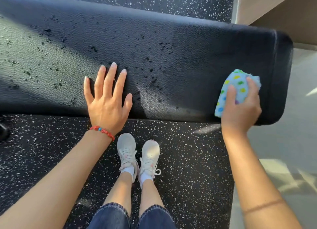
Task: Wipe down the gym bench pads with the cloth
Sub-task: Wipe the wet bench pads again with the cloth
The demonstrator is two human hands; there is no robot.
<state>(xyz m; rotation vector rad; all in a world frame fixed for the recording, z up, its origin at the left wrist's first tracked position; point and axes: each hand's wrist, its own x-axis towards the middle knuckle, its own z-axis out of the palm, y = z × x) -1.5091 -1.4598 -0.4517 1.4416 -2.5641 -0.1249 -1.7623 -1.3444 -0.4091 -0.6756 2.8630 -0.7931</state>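
Observation:
A long black textured bench pad [171,60] runs across the view from left to right, speckled with dark wet-looking spots. My left hand [107,98] lies flat on its near edge, fingers spread, a red bead bracelet on the wrist. My right hand [240,107] grips a bunched light-blue cloth with coloured dots [235,86] and presses it on the pad near its right end, close to the front edge.
Black rubber floor with white flecks [188,160] lies under and beyond the bench. My feet in white sneakers [137,153] stand just in front of the pad. A pale smooth floor [283,143] and a beige wall [265,3] lie to the right.

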